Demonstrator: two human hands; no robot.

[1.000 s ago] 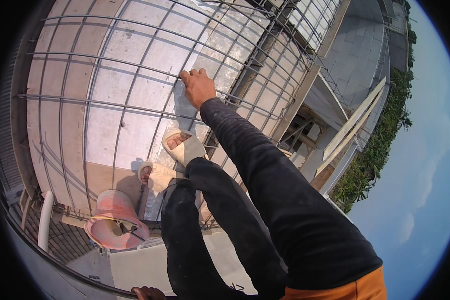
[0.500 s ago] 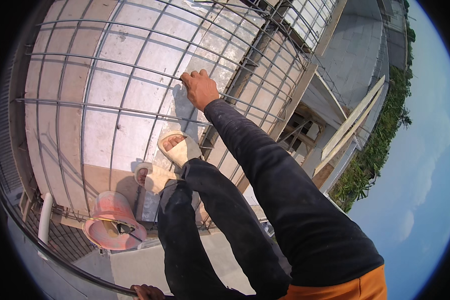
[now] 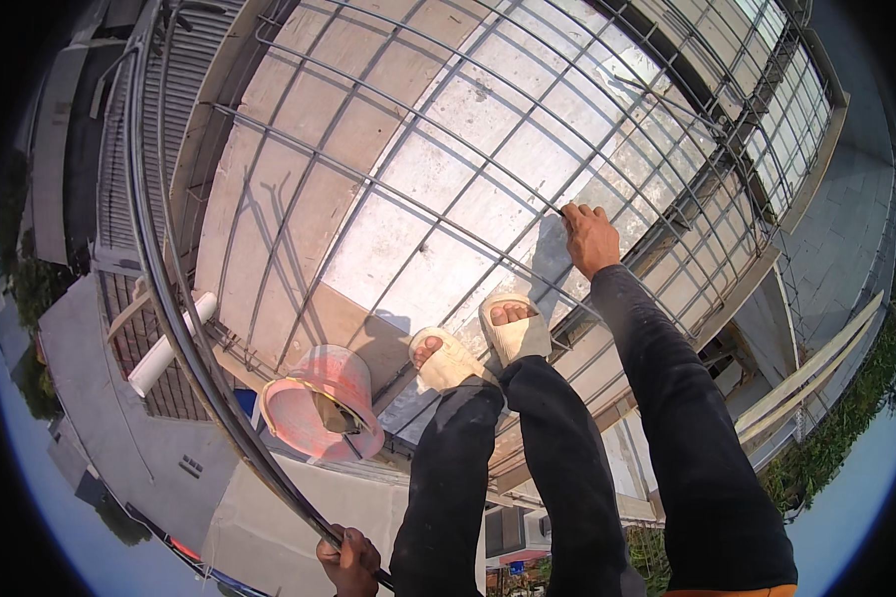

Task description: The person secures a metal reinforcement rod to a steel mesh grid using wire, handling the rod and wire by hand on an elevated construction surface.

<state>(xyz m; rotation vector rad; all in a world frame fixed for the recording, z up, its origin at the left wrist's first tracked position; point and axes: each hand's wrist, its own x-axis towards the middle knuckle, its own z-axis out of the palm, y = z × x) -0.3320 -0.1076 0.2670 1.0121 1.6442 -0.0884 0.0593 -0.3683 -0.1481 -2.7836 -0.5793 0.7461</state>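
At the lower edge my left hand [image 3: 349, 560] is closed round a long dark bar [image 3: 231, 430], which runs up the left side, a second one close beside it. My right hand [image 3: 591, 241] is closed on a rebar rod of the steel mesh [image 3: 481, 171], right of the middle. The mesh lies over pale formwork boards [image 3: 433, 234], throwing shadows on them. My feet, in cream slide sandals [image 3: 516, 331], stand at the mesh's near side. The fingertips of the right hand are partly hidden behind its knuckles.
A pinkish bucket [image 3: 319, 398] with a tool in it stands left of my feet. Past the dark bars lies a white pipe [image 3: 172, 345]. Timber planks [image 3: 811, 368] jut out at the right. Lower roofs [image 3: 129, 398] and a drop show beyond the left edge.
My view has swung left, so mesh, feet and bucket sit farther right in the picture. More of the left hand and its bar shows. The right hand stays on the mesh.
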